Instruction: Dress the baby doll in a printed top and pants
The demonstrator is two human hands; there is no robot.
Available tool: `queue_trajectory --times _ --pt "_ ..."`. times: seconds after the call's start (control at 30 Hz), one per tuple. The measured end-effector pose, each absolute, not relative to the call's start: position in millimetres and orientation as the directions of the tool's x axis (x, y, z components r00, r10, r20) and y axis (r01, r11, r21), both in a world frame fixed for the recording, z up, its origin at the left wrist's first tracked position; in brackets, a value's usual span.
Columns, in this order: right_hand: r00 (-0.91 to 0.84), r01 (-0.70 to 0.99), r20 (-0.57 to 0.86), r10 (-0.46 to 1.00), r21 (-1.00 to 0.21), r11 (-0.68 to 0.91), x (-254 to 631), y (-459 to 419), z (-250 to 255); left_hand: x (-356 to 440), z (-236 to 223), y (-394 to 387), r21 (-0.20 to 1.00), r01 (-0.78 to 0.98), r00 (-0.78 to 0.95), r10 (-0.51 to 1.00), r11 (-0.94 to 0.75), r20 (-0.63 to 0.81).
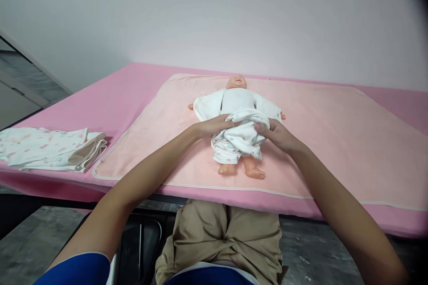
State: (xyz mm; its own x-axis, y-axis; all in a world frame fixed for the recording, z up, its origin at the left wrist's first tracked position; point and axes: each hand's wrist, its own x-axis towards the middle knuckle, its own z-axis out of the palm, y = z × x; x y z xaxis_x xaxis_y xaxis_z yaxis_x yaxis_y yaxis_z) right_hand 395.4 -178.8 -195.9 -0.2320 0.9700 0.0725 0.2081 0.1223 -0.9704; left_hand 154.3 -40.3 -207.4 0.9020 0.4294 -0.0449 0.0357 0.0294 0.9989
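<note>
"What's farthest left?"
"Folded printed cloths (53, 149) on the pink tabletop (113, 93), at nine o'clock from the doll (238, 100)."
"And then?"
"The left hand (216, 125), at the white garment's (239, 140) ten o'clock. It's partly closed and has hold of the fabric, though folds hide some of the fingers."
"Where's that garment?"
"Bunched over the doll's lower body, with bare feet (254, 170) showing at six o'clock. The doll lies face up on a peach mat (334, 142), head at twelve."
"The right hand (279, 134)?"
"At the garment's three o'clock, thumb on top, pinching the cloth."
</note>
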Motion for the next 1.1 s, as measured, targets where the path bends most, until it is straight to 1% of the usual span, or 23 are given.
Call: queue_trajectory --times 0.07,0.1,0.17,0.23,0.3,0.4,0.47,0.53,0.6,0.67,0.73,0.8,0.87,0.97,1.03,1.1 --pt "-0.101 0.112 0.14 0.985 -0.982 0.151 389 -176 -204 153 -205 -41 0.997 0.067 0.924 0.374 0.037 -0.076" --pt "-0.076 0.086 0.147 0.986 -0.984 0.154 386 -174 -207 152 -205 -41 0.996 0.078 0.935 0.344 0.042 -0.088" --pt "-0.081 0.083 0.119 0.99 -0.989 0.125 385 -173 -209 153 -207 -41 0.997 0.058 0.944 0.323 0.048 -0.07" --pt "-0.137 0.13 0.054 0.989 -0.989 0.072 389 -174 -204 155 -210 -43 0.999 -0.01 0.928 0.372 0.032 -0.003" --pt "-0.247 0.224 -0.026 0.969 -0.974 0.031 397 -177 -196 158 -213 -45 0.998 -0.061 0.897 0.438 -0.002 0.056" --pt "-0.436 0.383 -0.121 0.892 -0.921 0.062 408 -181 -185 160 -211 -49 0.998 -0.014 0.883 0.468 -0.06 0.041" --pt "-0.468 0.396 -0.11 0.877 -0.913 0.097 409 -183 -183 160 -206 -52 0.994 0.029 0.89 0.456 -0.103 0.021" --pt "-0.381 0.291 -0.028 0.924 -0.952 0.092 405 -182 -187 159 -200 -55 0.992 0.046 0.908 0.419 -0.117 0.007" --pt "-0.224 0.121 0.04 0.974 -0.99 0.068 397 -181 -193 158 -195 -58 0.994 0.052 0.935 0.355 -0.1 -0.013" --pt "-0.107 -0.015 0.04 0.993 -0.999 0.039 390 -179 -198 158 -195 -59 0.996 0.047 0.949 0.314 -0.079 -0.02" --pt "-0.091 -0.057 -0.002 0.996 -0.998 -0.007 388 -179 -199 160 -198 -59 0.999 -0.004 0.943 0.334 -0.044 0.019" --pt "-0.141 -0.003 -0.059 0.988 -0.998 -0.06 392 -181 -196 162 -204 -57 0.997 -0.077 0.921 0.383 0.016 0.065" --pt "-0.228 0.109 -0.106 0.968 -0.991 -0.083 400 -184 -190 163 -209 -55 0.99 -0.124 0.902 0.424 0.071 0.083" --pt "-0.371 0.235 -0.12 0.921 -0.971 -0.032 411 -186 -184 161 -209 -53 0.99 -0.096 0.909 0.415 0.107 0.043" --pt "-0.403 0.222 -0.075 0.912 -0.975 0.018 414 -185 -185 158 -204 -55 0.995 -0.024 0.94 0.341 0.095 -0.01" --pt "-0.34 0.148 -0.015 0.94 -0.988 0.038 412 -183 -190 157 -199 -57 0.999 0.032 0.957 0.286 0.038 -0.041"
